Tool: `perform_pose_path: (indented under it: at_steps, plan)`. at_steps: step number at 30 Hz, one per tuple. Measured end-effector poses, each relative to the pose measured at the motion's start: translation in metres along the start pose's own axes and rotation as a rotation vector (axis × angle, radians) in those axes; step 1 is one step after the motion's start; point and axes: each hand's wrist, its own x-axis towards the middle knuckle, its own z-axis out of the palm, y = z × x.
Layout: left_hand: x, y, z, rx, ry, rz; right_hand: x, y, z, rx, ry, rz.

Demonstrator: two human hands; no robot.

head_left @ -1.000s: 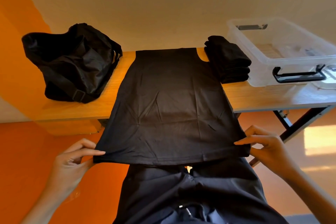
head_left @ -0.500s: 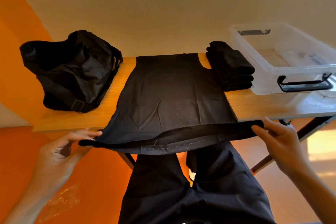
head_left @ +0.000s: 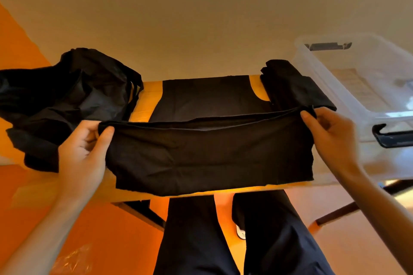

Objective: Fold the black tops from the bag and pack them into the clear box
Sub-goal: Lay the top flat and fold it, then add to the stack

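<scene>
From my station I saw the wooden table [head_left: 143,107] spanning the view. On it lay the black top [head_left: 210,154], its far part flat on the wood and its near half held up and doubled over toward the far end. The black bag [head_left: 67,100] slumped at the left end. The clear box [head_left: 324,78] stood at the right, with a stack of folded tops [head_left: 292,87] just beside it. My left hand [head_left: 82,152] and right hand [head_left: 333,138], wide apart, each pinched a corner of the raised edge.

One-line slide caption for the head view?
Left hand and right hand pinch a black top mid-fold on the table; bag left, folded stack and clear box right.
</scene>
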Motion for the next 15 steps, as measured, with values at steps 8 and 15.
perform_pose_path:
  at_steps: [8,15]
  plan:
    - [0.061,-0.025,0.036,0.167,0.006,-0.098,0.053,0.004,0.029,-0.243,0.022,0.062]
    - [0.094,-0.029,0.055,0.307,-0.03,-0.2,0.081,-0.006,0.049,-0.748,0.009,-0.065]
